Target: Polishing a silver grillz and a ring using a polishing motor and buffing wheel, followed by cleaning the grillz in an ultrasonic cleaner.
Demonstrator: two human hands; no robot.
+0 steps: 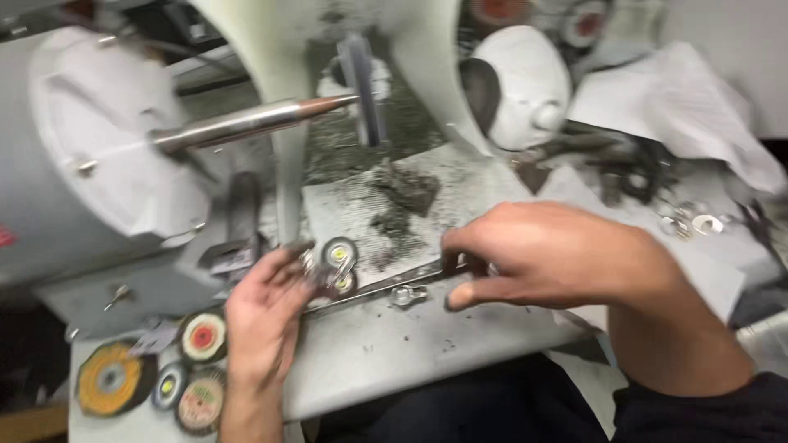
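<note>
1. Workbench (410,361): flat grey metal top, dusted with dark grit and filings. Picture is motion-blurred, so fine detail is lost.
2. Left hand (267,324): forearm comes up from the near edge, palm turned up, fingers curled around small round buffing wheels (338,261), dark-rimmed with pale centres, held just over the bench's middle.
3. Right hand (558,258): reaches in from the right, knuckles up, thumb stretched toward the left along the bench. The fingers are curled down onto a thin dark metal strip (394,283) lying flat; whether they pinch it or only press it, I cannot tell.
4. A small shiny metal ring piece (408,294) lies on the bench between the two hands, just below the strip.
5. Tapered steel spindle (254,121) juts rightward from the grey motor housing (90,156) at the far left corner.
6. Flat abrasive discs (156,373), yellow, red and grey, crowd the near left corner.
7. Washers (698,221) and crumpled white paper (681,98) sit at the far right edge.
8. Bare bench lies along the near edge between the forearms.
</note>
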